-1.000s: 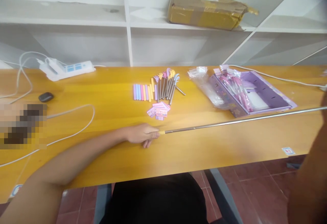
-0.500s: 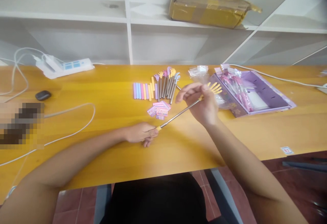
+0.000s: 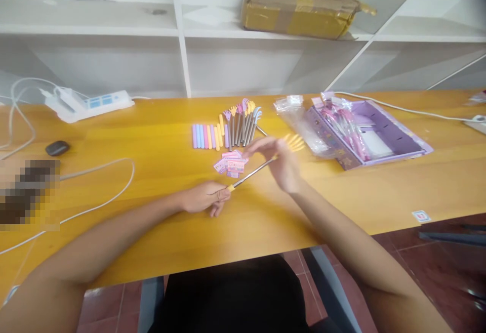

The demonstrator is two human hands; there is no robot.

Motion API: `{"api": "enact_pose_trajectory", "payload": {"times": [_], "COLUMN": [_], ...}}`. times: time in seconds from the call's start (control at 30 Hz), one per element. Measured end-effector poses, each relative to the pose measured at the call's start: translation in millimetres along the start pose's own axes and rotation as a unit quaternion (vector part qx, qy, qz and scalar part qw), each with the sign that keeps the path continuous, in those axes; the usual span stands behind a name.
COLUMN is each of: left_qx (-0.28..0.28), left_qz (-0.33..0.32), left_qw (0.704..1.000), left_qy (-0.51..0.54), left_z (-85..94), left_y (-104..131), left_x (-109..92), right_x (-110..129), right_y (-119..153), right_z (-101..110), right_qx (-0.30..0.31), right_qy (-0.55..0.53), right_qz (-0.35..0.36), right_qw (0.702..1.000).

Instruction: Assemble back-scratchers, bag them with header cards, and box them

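Note:
My left hand (image 3: 205,198) is closed around the yellow handle of a telescopic back scratcher, whose metal rod (image 3: 250,172) slants up to the right. At its far end my right hand (image 3: 283,166) pinches the rod just below the yellow hand-shaped head (image 3: 294,142); this hand is slightly blurred. Beyond my hands lie several more back scratchers (image 3: 242,128) with purple, pink, yellow and blue heads and bare metal rods. Left of them is a row of loose coloured handles (image 3: 205,136). Small pink printed cards (image 3: 233,163) lie in a pile in front of them.
On the right stands an open purple box (image 3: 397,135) with plastic-wrapped pink items (image 3: 351,133). Clear plastic bags (image 3: 304,123) lie beside it. A power strip (image 3: 91,104), white cables and a small black case (image 3: 57,148) are on the left. A taped carton (image 3: 299,11) rests on the shelf.
My right hand has moved left and slightly down, towards my left hand. Less of the metal rod shows between the hands, so the back scratcher is shorter. The camera view has shifted slightly.

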State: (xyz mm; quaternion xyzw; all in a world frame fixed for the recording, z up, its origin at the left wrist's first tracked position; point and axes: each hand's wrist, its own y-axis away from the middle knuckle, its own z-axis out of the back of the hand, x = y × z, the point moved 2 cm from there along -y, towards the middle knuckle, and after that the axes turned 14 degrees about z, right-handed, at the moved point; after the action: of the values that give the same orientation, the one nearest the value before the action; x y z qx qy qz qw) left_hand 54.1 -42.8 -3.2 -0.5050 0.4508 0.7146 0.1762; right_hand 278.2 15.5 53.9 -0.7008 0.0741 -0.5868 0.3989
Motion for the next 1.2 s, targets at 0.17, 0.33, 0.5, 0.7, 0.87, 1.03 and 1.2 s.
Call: {"api": "enact_pose_trajectory", "payload": {"times": [0.17,0.33,0.5,0.7,0.87,1.03,1.2], "left_qx": [0.005,0.005,0.002,-0.005,0.0,0.018,0.033], "left_qz": [-0.015,-0.002,-0.006,-0.026,-0.012,-0.008,-0.02], "left_qw": [1.0,1.0,0.999,1.0,0.999,1.0,0.999], "left_qy": [-0.01,0.015,0.037,0.006,-0.035,-0.017,0.012], "left_z": [-0.4,1.6,2.4,1.5,2.4,4.5,5.7], "left_y": [-2,-3,-6,-7,-4,-5,-6], "left_x": [3,-4,-5,-4,-8,-6,-8], "right_x": [-18,-29,-46,-43,-40,-36,-32], "right_y": [33,39,46,44,40,39,34], "right_z": [-37,-35,-34,-38,-34,-31,-29], "right_qx": [0.095,0.064,0.025,0.075,0.114,0.085,0.067], "right_qy": [-0.011,-0.02,-0.014,0.03,0.062,0.053,0.05], "right_qz": [-0.072,-0.093,-0.117,-0.072,-0.006,0.007,0.003], "right_qw": [0.993,0.993,0.993,0.994,0.992,0.995,0.996]}}
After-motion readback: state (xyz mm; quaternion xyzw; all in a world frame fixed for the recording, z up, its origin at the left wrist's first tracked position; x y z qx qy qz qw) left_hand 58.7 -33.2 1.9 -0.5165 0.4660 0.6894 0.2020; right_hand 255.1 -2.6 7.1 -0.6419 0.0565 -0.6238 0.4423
